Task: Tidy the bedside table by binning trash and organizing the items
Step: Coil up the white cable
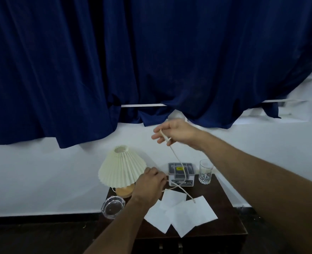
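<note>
From the head camera, the right hand [177, 132] pinches the cream lamp cord [178, 162] high above the dark wooden worktop [223, 202]; the left hand [151, 184] closes on it beside the pleated cream lamp [122, 167]. The slack crosses the grey plastic box [181, 174], close to the clear drinking glass [205, 171]; a tug might topple the glass or drag the white paper sheets [181, 213].

1. The lamp [122, 169] and ashtray [112, 207] block the left side of the surface [223, 202].
2. A grey box [181, 174] and a glass [205, 171] stand along the back edge.
3. White papers [181, 213] cover the middle.
4. A cord [177, 160] slants across the box, from the raised right hand [175, 132] down to the papers.
5. The right and front strips of the surface lie bare.
</note>
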Tool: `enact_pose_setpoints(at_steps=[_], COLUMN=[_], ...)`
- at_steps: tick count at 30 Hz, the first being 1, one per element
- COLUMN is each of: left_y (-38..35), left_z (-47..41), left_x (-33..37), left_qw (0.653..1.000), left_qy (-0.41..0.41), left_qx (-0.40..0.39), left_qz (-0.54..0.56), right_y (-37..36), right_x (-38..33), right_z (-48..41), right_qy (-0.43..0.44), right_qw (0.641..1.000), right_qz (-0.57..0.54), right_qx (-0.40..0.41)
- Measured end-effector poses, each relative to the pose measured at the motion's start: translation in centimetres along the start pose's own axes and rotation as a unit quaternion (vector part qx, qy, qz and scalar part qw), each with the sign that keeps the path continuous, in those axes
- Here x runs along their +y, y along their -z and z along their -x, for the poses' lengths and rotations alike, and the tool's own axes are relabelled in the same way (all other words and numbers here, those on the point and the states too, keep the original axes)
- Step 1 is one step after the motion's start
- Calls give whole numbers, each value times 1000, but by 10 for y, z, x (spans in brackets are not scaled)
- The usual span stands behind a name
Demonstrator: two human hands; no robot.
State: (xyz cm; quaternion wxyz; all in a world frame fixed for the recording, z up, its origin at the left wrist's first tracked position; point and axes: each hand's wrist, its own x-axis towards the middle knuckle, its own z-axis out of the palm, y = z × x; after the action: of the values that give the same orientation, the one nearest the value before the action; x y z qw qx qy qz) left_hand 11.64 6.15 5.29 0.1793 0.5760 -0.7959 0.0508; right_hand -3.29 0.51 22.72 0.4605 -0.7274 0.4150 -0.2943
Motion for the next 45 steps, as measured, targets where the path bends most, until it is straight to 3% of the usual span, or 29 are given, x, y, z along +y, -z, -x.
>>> enact_pose_setpoints(at_steps=[4,6,7,9,10,11,14,17,19,21,24,26,28,29,31,33,35,38,41,43,45], left_y=[-4,3,11,25,31,38,55,65,71,77,87,95,101,100,92,79,66,55,53,54,58], left_z=[1,-3,-6,-15,-19,-22,-24,-27,-29,-31,-39,-47,-57,-61,-65,-62,-55,-47,-42,-40,-40], left_x=[-5,-5,-3,-6,-11,-13,-11,-7,-6,-5,-7,-13,-18,-19,-20,-20,-18,-13,-6,-3,-3], left_qw=[994,952,885,700,647,642,707,718,671,582,472,433,449,484,588,699,765,793,823,821,823], left_qy=[76,192,270,353,356,343,293,276,272,264,207,159,141,151,189,212,213,213,209,221,233], left_qx=[-28,-1,16,32,21,-5,-73,-48,-36,-24,22,50,66,72,86,87,70,33,7,-3,-5], left_qz=[68,238,380,621,674,686,640,637,689,768,857,886,880,859,782,677,604,570,529,526,518], right_y=[-26,-34,-38,-46,-49,-52,-57,-55,-52,-50,-48,-48,-52,-54,-57,-57,-55,-47,-41,-39,-39], right_x=[30,41,46,55,58,61,67,73,83,97,128,150,162,163,155,137,116,91,75,70,72], right_z=[-8,-10,-11,-12,-12,-12,-15,-19,-22,-25,-17,-6,6,10,11,9,7,4,3,2,1], right_qy=[17,25,25,30,34,36,36,52,55,25,-79,-125,-144,-134,-78,13,94,136,148,150,119], right_qw=[988,968,956,934,924,916,913,931,934,950,965,958,952,950,941,925,898,858,845,846,871], right_qz=[148,246,290,353,378,399,406,355,342,301,248,253,238,239,284,363,429,495,513,510,474], right_qx=[46,45,39,35,36,37,34,59,84,84,23,-50,-126,-152,-164,-111,-35,22,37,46,45])
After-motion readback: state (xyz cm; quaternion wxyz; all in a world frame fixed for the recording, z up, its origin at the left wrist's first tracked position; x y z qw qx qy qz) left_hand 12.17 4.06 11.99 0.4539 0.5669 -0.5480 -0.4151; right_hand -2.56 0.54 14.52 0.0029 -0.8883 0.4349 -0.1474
